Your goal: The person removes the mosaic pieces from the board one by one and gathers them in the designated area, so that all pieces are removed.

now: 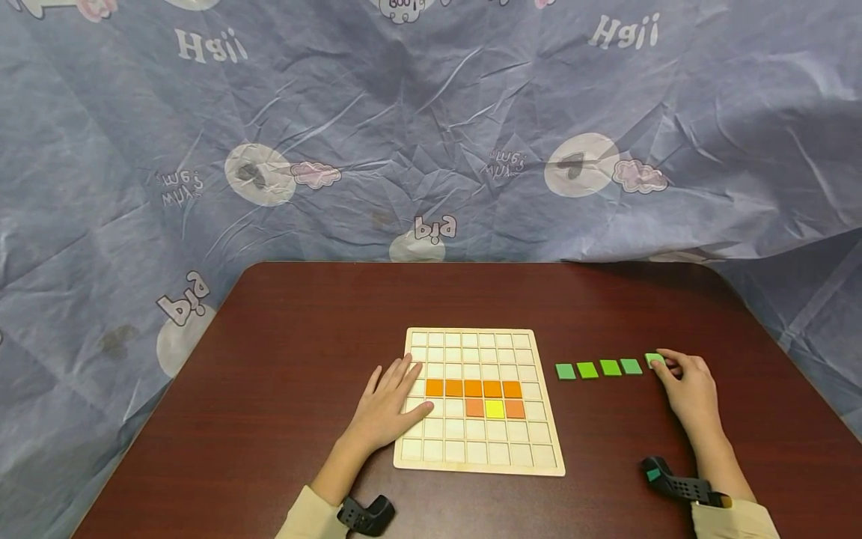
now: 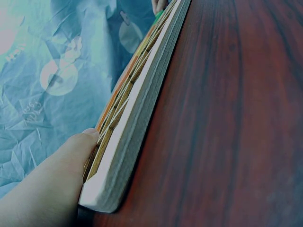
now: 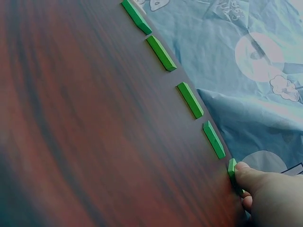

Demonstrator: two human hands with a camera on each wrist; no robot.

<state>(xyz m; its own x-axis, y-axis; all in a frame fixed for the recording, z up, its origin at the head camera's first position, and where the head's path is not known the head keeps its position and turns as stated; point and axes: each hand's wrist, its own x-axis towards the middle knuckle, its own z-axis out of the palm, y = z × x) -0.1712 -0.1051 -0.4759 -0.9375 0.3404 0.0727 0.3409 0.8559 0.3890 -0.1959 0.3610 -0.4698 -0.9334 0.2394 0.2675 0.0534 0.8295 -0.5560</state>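
Note:
My left hand [image 1: 387,408] lies with spread fingers on the left edge of a pale wooden grid board [image 1: 474,453]. In the left wrist view its thumb [image 2: 89,135] rests over the board's rim. Five orange tiles [image 1: 474,388] fill part of one row on the board; below them a yellow tile [image 1: 494,409] sits between two darker orange tiles [image 1: 515,409]. To the right of the board, my right hand [image 1: 691,389] pinches a light green tile [image 1: 653,360] between thumb and fingers, at the right end of a row of green tiles [image 1: 610,367].
The dark reddish-brown wooden table [image 1: 303,329] has rounded far corners. Behind it hangs a wrinkled blue-grey printed cloth [image 1: 377,135]. Black wrist cameras [image 1: 367,515] are strapped at both sleeves. The row's other green tiles lie spaced apart, between the board and my right hand.

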